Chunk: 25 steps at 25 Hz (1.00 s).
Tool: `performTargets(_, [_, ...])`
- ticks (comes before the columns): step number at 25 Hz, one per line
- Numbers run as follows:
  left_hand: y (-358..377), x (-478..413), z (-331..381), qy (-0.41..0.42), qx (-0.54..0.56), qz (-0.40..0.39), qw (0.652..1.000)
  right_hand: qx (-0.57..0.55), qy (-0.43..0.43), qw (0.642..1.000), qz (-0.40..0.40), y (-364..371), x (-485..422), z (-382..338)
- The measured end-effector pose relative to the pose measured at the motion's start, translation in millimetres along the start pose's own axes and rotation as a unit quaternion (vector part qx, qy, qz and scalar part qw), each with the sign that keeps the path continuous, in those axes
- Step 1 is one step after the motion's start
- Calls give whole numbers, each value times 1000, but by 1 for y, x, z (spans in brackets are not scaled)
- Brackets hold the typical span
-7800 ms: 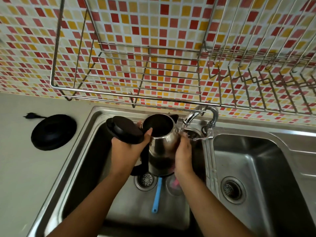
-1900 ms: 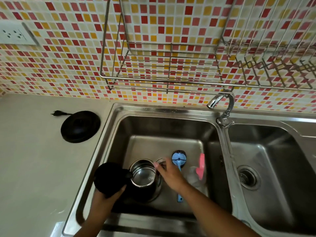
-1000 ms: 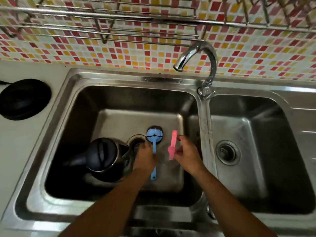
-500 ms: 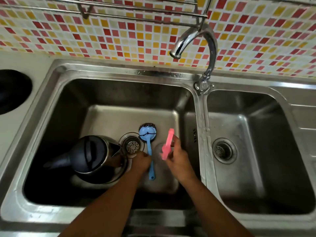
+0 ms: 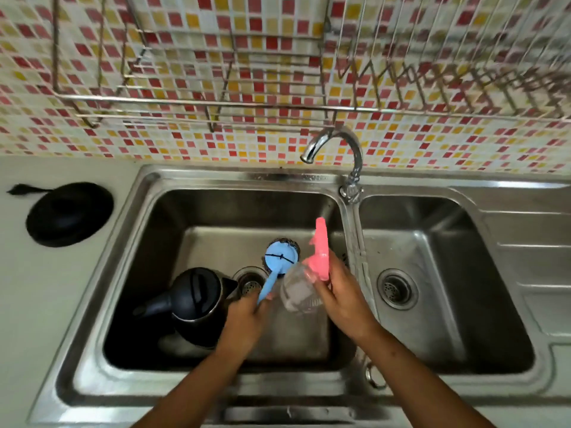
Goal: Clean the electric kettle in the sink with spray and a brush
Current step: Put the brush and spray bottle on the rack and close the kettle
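Observation:
The steel electric kettle (image 5: 197,307) stands in the left sink basin (image 5: 173,230) with its black lid closed and its handle pointing left. My left hand (image 5: 247,316) is to its right, closed around the handle of the blue brush (image 5: 276,267), whose round head is raised above the drain. My right hand (image 5: 340,298) holds the clear spray bottle (image 5: 298,291) by its neck, lifted off the basin floor. Its pink trigger head (image 5: 321,251) points away from me.
The kettle's black base (image 5: 69,213) with its cord lies on the counter to the left. A chrome tap (image 5: 340,149) rises between the two basins. The right basin (image 5: 438,273) holds only its drain. A wire dish rack (image 5: 216,100) hangs on the tiled wall.
The kettle was set down in the left basin and its lid closed. Both hands moved to the brush and spray bottle and have now lifted them off the basin floor.

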State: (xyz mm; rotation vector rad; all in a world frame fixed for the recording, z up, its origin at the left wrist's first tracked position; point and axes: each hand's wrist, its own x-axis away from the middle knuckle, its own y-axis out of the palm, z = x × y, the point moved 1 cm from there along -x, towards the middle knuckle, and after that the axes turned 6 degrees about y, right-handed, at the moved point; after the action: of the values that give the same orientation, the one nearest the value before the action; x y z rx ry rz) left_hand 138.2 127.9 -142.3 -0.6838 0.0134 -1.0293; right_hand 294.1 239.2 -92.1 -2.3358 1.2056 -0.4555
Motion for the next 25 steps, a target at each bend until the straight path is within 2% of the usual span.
performTargets(2, [-51, 41, 41, 112, -33, 52, 992, 6, -74, 997, 34, -30, 7, -55])
performTargets(5, [-127, 95, 103, 225, -79, 84, 968, 30, -201, 972, 116, -75, 13, -141])
performTargets(8, [-190, 135, 156, 280, -87, 100, 951, -2, -308, 937, 165, -118, 13, -223])
performTargets(12, [-238, 124, 222, 312, -54, 142, 938, -38, -372, 901, 220, -161, -18, -308])
performTargets(16, [-250, 50, 275, 247, 21, 142, 958, 27, -353, 896, 268, -168, -80, -337])
performTargets(21, [-238, -27, 300, 184, -65, 148, 970, 125, -236, 937, 224, -149, -137, -321])
performTargets(25, [-228, -49, 289, 126, -116, 144, 975, 72, -178, 963, 189, -128, -157, -310])
